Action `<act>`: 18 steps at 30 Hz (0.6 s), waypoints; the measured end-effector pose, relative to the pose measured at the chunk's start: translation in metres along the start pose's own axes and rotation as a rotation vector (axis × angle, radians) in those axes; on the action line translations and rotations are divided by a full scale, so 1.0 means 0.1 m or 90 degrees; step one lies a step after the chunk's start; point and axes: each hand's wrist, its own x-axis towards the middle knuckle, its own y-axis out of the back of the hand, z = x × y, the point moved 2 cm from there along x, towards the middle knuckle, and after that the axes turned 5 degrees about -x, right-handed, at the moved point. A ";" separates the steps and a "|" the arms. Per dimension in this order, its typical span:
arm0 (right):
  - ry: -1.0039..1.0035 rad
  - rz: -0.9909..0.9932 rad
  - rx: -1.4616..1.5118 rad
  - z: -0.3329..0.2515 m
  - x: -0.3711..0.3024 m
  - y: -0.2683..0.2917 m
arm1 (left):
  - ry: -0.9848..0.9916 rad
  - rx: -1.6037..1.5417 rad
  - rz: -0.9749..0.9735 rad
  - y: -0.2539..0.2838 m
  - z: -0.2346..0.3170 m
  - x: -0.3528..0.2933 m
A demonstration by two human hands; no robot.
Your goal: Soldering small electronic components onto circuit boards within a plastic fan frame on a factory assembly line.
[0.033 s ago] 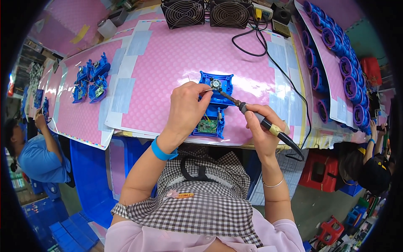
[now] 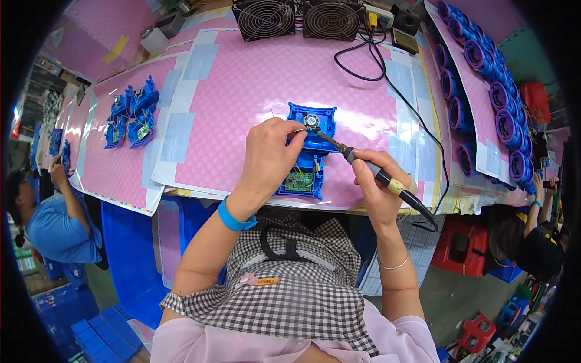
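A soldering iron (image 2: 376, 172) is gripped in my right hand (image 2: 381, 187), its fingers wrapped round the dark handle. Its tip meets the edge of a small round speaker (image 2: 311, 121), set in a blue plastic housing (image 2: 327, 143). My left hand (image 2: 270, 156) pinches a thin wire (image 2: 300, 129) beside that tip; a loose strand of it sticks up behind the knuckles. Closer to me lies a second blue housing part with a green circuit board (image 2: 299, 181), partly covered by my left hand.
Two black fans (image 2: 264, 20) stand at the back, near a soldering iron stand (image 2: 405, 37). The iron's black cord (image 2: 417, 115) crosses the right side. Blue housings (image 2: 130, 118) lie left; purple-blue rings (image 2: 505, 124) fill a rack at right. Co-workers sit on both sides.
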 end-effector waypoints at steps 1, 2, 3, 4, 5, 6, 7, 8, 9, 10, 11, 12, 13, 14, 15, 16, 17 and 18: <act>0.001 0.000 0.012 0.01 0.00 -0.02 | 0.002 -0.003 -0.003 0.00 0.00 0.00; 0.001 0.000 0.025 0.02 0.01 -0.03 | 0.005 -0.005 -0.005 0.00 0.00 0.00; 0.001 0.000 0.025 0.03 0.01 -0.04 | 0.005 -0.005 -0.006 0.00 0.00 0.00; 0.003 -0.001 0.025 0.05 0.01 -0.05 | 0.008 -0.005 -0.005 0.00 0.00 -0.01; 0.006 -0.001 0.024 0.06 0.02 -0.06 | 0.011 -0.006 -0.004 0.01 0.00 -0.01; 0.005 -0.002 0.024 0.06 0.02 -0.07 | 0.011 -0.006 -0.004 0.01 -0.01 -0.01; 0.010 -0.003 0.021 0.05 0.02 -0.07 | 0.010 -0.006 -0.004 0.01 -0.01 -0.01; 0.015 -0.005 0.017 0.04 0.02 -0.07 | 0.009 -0.006 -0.004 0.01 -0.01 -0.01; 0.015 -0.006 0.018 0.04 0.02 -0.07 | 0.009 -0.006 -0.004 0.01 -0.02 -0.01; 0.019 -0.013 0.014 0.04 0.03 -0.08 | 0.004 -0.002 -0.005 0.01 -0.02 -0.01; 0.023 -0.020 0.010 0.04 0.03 -0.07 | -0.001 0.002 -0.005 0.01 -0.03 -0.01; 0.023 -0.021 0.010 0.03 0.04 -0.06 | -0.001 0.002 -0.004 0.01 -0.03 -0.01; 0.046 -0.015 0.000 0.00 0.04 -0.04 | -0.003 0.002 0.000 0.01 -0.03 0.00; 0.069 -0.009 -0.010 -0.01 0.04 0.00 | -0.005 0.001 0.005 0.00 -0.02 0.00; 0.069 -0.008 -0.011 0.00 0.04 0.04 | -0.006 -0.001 0.004 0.00 -0.02 0.00; 0.076 0.015 -0.010 0.02 0.05 0.11 | -0.009 -0.004 0.002 -0.01 -0.01 0.01; 0.085 0.039 -0.012 0.02 0.05 0.17 | -0.013 -0.009 0.000 -0.02 0.00 0.03; 0.086 0.049 -0.021 -0.02 0.05 0.21 | -0.023 -0.018 -0.006 -0.03 0.02 0.03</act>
